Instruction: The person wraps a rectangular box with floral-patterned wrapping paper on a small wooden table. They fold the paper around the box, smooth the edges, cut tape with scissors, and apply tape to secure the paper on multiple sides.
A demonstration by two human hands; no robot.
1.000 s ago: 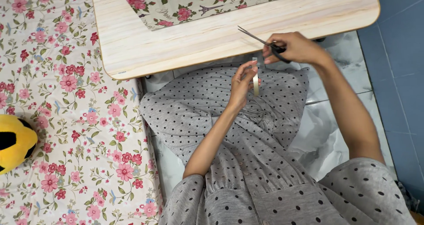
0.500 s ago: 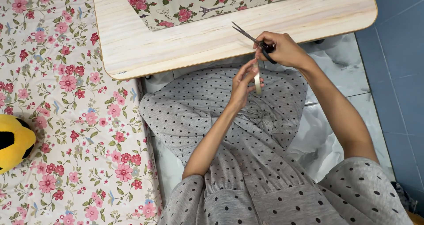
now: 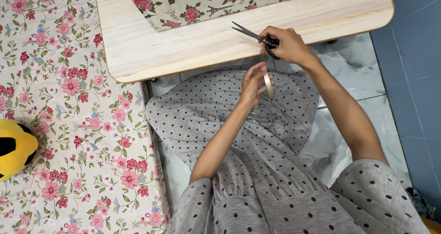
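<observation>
Pale wooden table is seen from above, and everything else is placed against it. On its far edge a box wrapped in rose-printed paper is laid. Over the table's near edge, towards its right end, black scissors are gripped by the right hand, whose fingers are curled shut through the handles; the blades are parted slightly and pointed left across the wood. Just below the table's near edge, over a lap covered by a grey polka-dot dress, a roll of tape is pinched edge-on in the left hand, fingers half closed around it, thumb and fingertips on its rim. Left of the table a floral sheet is spread, with a yellow plush toy at its outer edge. Right of the table, marbled and blue floor tiles are shown.
</observation>
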